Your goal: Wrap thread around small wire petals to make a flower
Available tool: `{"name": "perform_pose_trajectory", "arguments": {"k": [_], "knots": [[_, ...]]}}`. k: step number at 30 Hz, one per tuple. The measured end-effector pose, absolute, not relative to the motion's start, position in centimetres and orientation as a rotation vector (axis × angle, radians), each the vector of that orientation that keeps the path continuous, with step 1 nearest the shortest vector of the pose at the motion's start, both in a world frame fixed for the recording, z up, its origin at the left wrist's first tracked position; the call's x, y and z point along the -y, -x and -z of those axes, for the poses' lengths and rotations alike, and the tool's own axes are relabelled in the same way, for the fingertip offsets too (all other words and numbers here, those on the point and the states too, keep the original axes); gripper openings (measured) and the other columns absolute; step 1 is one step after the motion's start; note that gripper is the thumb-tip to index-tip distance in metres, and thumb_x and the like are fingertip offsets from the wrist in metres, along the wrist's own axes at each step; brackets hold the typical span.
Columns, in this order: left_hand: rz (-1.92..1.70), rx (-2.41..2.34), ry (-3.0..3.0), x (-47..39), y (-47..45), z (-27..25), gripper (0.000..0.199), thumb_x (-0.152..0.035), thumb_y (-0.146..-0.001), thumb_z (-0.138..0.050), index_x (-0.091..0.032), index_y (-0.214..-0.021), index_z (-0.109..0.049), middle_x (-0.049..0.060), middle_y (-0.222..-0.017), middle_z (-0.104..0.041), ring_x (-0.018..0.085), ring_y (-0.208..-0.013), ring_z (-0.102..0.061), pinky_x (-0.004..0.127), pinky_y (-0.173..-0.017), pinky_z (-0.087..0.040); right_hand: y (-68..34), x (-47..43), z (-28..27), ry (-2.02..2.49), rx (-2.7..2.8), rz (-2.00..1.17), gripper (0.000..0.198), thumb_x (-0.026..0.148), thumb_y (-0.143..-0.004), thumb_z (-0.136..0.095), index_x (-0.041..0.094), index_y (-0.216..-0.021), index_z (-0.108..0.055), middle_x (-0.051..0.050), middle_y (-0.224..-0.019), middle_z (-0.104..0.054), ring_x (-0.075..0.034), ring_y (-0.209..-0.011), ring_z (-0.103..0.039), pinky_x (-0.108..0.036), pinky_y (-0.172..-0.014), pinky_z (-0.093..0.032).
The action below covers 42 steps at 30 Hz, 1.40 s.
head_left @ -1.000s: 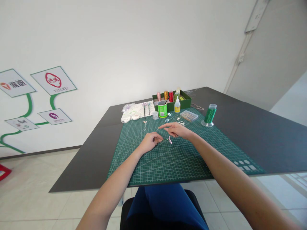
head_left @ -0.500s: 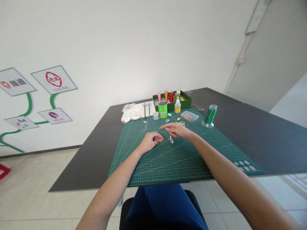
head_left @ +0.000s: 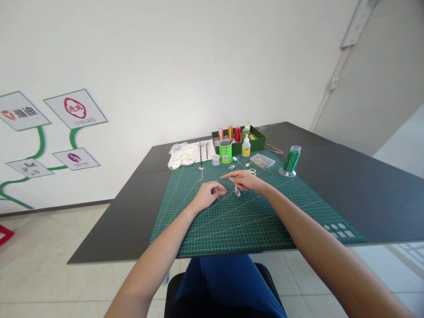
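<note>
My left hand (head_left: 209,194) is closed over the cutting mat (head_left: 212,225), its fingertips pinching a thin stem that is hard to see. A small pale pink petal-like piece (head_left: 237,191) appears at the stem's right end, just under my right hand. My right hand (head_left: 243,180) hovers to the right with its index finger stretched toward the left and the other fingers curled in. What those curled fingers hold, if anything, is too small to make out. White-handled scissors (head_left: 251,171) lie right behind my right hand, partly covered by it.
Behind my hands stand a green can (head_left: 225,152), a glue bottle (head_left: 246,146), a clear box of sticks (head_left: 263,161) and a green box (head_left: 255,144) with thread spools. A green thread spool (head_left: 292,161) stands at the right. Plastic-wrapped pieces (head_left: 182,157) lie at the left.
The pink piece has shifted and turned slightly next to my right hand. Both hands keep nearly the same pose and place.
</note>
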<state>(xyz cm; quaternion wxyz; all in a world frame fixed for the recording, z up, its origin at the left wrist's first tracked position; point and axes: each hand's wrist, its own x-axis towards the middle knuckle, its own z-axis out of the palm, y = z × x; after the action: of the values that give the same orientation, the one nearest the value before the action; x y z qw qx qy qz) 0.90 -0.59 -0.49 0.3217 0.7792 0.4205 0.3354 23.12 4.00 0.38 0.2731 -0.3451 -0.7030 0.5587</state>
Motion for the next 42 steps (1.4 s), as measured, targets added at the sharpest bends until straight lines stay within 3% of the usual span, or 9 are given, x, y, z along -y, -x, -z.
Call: {"name": "perform_pose_trajectory", "arguments": {"k": [15, 42], "knots": [[-0.901, -1.089, -2.012, 0.50, -0.88, 0.63, 0.012, -0.023, -0.085, -0.072, -0.015, -0.093, -0.073, 0.001, -0.074, -0.070, 0.010, -0.058, -0.058, 0.022, -0.060, -0.045, -23.12, -4.06, -0.27, 0.943, 1.897, -1.490, 0.054, 0.039, -0.089, -0.056, 0.005, -0.130, -0.064, 0.009, -0.041, -0.042, -0.008, -0.037, -0.032, -0.021, -0.040, -0.023], [-0.856, -1.117, -2.094, 0.66, -0.87, 0.67, 0.009, -0.022, -0.084, -0.071, -0.014, -0.089, -0.074, 0.002, -0.080, -0.070, 0.010, -0.060, -0.054, 0.022, -0.061, -0.043, -23.15, -4.07, -0.51, 0.879, 1.891, -1.501, 0.049, 0.039, -0.089, -0.057, 0.008, -0.127, -0.067, 0.009, -0.043, -0.042, -0.007, -0.037, -0.031, -0.022, -0.040, -0.023]]}}
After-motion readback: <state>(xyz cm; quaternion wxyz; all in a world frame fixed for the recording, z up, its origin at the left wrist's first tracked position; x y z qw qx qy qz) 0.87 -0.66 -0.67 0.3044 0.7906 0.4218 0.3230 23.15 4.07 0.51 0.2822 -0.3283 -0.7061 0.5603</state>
